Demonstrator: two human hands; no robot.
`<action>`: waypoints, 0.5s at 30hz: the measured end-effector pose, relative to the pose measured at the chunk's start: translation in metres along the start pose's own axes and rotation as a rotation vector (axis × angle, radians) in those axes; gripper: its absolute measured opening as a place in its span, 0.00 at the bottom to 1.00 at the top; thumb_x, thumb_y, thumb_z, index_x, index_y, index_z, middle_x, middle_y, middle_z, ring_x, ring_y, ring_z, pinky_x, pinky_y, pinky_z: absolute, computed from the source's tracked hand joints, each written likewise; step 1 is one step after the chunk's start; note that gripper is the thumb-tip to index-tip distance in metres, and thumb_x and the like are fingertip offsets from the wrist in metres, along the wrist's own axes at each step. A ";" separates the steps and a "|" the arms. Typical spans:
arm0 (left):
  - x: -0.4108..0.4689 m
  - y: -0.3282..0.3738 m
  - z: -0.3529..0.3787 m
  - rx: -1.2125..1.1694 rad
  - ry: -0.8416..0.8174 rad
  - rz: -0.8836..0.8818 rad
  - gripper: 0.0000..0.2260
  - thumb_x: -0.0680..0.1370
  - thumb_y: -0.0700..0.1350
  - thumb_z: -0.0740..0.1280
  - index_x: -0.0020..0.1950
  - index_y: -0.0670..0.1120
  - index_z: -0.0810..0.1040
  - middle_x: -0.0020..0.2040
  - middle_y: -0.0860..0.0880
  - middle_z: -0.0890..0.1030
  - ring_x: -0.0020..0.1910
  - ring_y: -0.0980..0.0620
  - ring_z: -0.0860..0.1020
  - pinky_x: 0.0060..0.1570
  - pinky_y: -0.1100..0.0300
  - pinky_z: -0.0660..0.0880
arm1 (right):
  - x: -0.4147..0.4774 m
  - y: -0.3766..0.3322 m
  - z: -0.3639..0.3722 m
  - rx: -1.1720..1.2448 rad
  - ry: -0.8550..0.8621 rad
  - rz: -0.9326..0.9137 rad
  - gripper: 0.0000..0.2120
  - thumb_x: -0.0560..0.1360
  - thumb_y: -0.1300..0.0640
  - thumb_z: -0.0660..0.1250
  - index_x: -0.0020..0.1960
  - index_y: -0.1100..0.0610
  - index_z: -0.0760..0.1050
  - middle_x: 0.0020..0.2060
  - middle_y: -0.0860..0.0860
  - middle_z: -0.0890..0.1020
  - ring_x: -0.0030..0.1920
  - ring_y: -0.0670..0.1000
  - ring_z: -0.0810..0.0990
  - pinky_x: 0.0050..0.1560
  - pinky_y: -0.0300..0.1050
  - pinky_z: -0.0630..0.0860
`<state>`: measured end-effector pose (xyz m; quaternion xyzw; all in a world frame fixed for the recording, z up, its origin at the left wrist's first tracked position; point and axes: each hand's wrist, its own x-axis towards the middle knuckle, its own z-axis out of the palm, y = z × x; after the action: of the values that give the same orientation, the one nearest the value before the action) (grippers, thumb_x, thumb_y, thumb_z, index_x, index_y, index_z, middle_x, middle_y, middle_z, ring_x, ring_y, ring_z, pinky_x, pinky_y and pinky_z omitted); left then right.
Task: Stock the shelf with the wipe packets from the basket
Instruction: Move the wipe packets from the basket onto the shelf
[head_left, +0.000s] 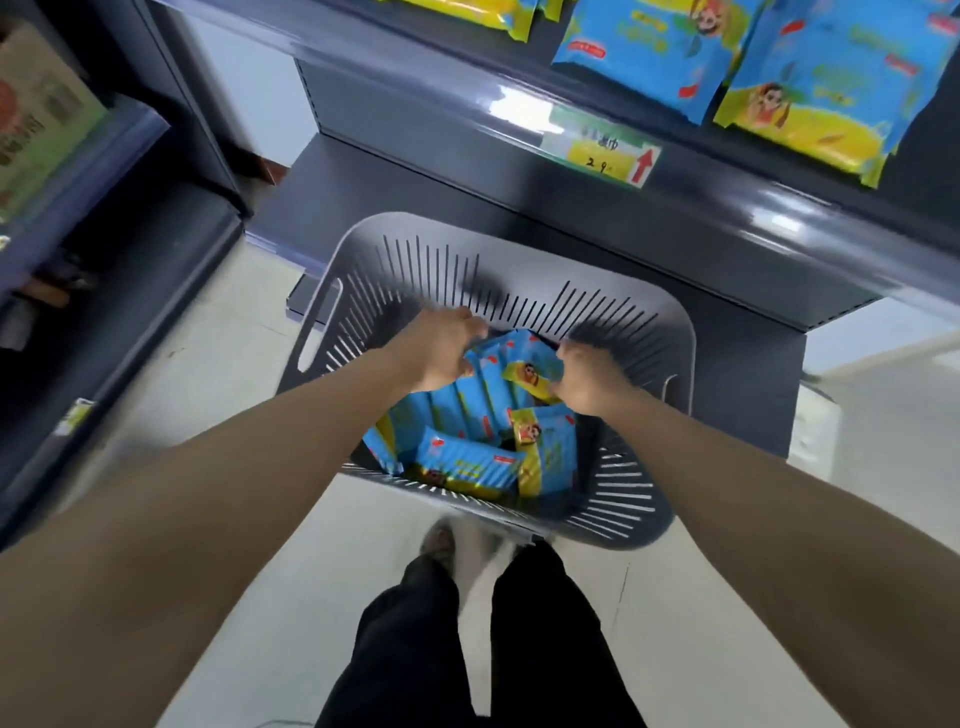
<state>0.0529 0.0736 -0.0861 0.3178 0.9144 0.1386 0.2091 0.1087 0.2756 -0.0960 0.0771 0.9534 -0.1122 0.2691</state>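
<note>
Head view: both my arms reach down into the grey basket (644, 499) standing on the floor (218, 395) at the foot of the shelf (675, 208). My left hand (441, 353) sits at about eleven o'clock of the pile and my right hand (587, 379) at about two o'clock. Between them is an upright bundle of wipe packets (498, 379), blue with yellow ends. The left grip is curled partway, its fingers touching the top edges of the bundle. The right grip is bunched close against a yellow packet end. Motion blur hides whether either has really closed on anything, so I cannot tell.

More packets (470, 462) lie loose at six o'clock in the basket, flat or tilted. The same kind already stands on the shelf at one o'clock, above a price tag (602, 150).

I judge these packets to be light, soft and a little squashy, with glossy film that could slide between my fingers. Pinching a sealed end would probably let the pack swing or slip. I would rather press a stack from both sides, palms flat on the broad faces, and lift several together. Squeeze gently, or the middle ones may squirt out.
</note>
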 end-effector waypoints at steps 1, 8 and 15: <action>0.004 -0.002 0.007 -0.021 -0.014 -0.012 0.20 0.74 0.45 0.69 0.64 0.43 0.71 0.61 0.43 0.73 0.58 0.42 0.73 0.57 0.53 0.69 | 0.006 0.001 0.005 0.008 -0.020 0.014 0.22 0.74 0.46 0.66 0.59 0.62 0.71 0.55 0.59 0.77 0.55 0.60 0.77 0.50 0.48 0.73; 0.034 -0.010 0.049 -0.150 -0.134 -0.143 0.27 0.74 0.47 0.70 0.70 0.42 0.65 0.67 0.42 0.70 0.63 0.43 0.71 0.58 0.56 0.68 | 0.043 0.009 0.028 0.215 -0.176 0.075 0.33 0.71 0.41 0.68 0.67 0.60 0.65 0.64 0.58 0.73 0.63 0.59 0.72 0.64 0.55 0.69; 0.048 -0.008 0.061 -0.204 -0.167 -0.212 0.25 0.68 0.46 0.75 0.61 0.43 0.69 0.58 0.43 0.75 0.57 0.44 0.71 0.53 0.53 0.72 | 0.046 0.013 0.026 0.061 -0.216 0.224 0.43 0.64 0.37 0.72 0.69 0.58 0.62 0.69 0.60 0.61 0.70 0.63 0.60 0.69 0.56 0.63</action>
<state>0.0429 0.1059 -0.1564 0.2072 0.9034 0.1807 0.3290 0.0853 0.2850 -0.1446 0.1785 0.9006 -0.1183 0.3782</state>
